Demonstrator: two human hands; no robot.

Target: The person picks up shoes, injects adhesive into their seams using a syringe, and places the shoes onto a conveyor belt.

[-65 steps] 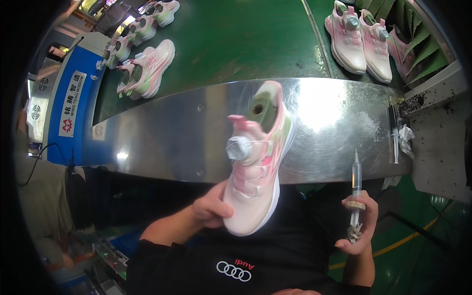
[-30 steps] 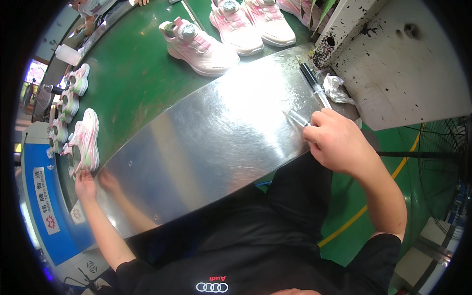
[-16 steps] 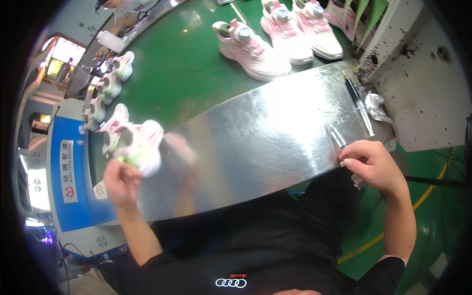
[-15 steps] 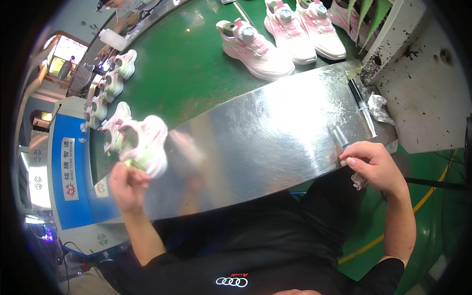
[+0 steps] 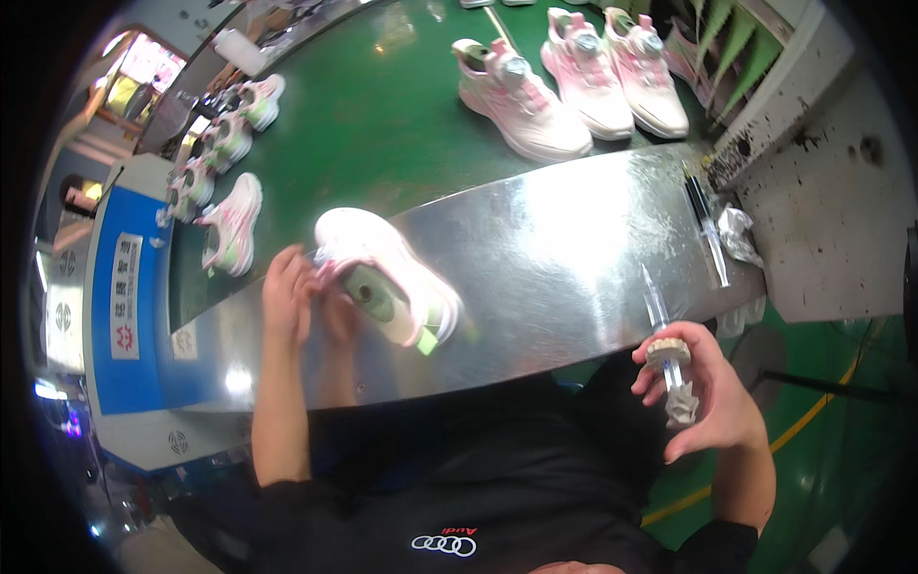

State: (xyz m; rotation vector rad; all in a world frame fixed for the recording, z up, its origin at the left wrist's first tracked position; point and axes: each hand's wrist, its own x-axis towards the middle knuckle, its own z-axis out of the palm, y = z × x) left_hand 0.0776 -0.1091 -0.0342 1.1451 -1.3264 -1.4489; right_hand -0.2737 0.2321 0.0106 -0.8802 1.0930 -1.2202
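Observation:
A pink and white sneaker [image 5: 435, 287] with a light green lining is over the metal ledge [image 5: 535, 335], toe pointing up-left and a green heel tab at lower right. My left hand [image 5: 287, 297] is at its left side, fingers closed on the sneaker by its dial; the fingertips are partly hidden. In my right hand [image 5: 719, 397] is a clear syringe [image 5: 655, 308], tip up, with a cream band round its barrel. A crumpled piece of white paper [image 5: 682, 405] is at the syringe's lower end, inside my curled fingers.
Three sneakers [image 5: 526, 110] stand at the back right on the green surface [image 5: 363, 124]. Another sneaker [image 5: 232, 225] lies at left, near a row of several more. A dark syringe [image 5: 701, 206] and crumpled paper [image 5: 736, 234] lie by the grey post [image 5: 813, 191].
The sneaker has moved right and turned, its opening now facing me. My left hand has shifted from its heel tab to its dial side. My right hand has opened round the syringe, showing more of it.

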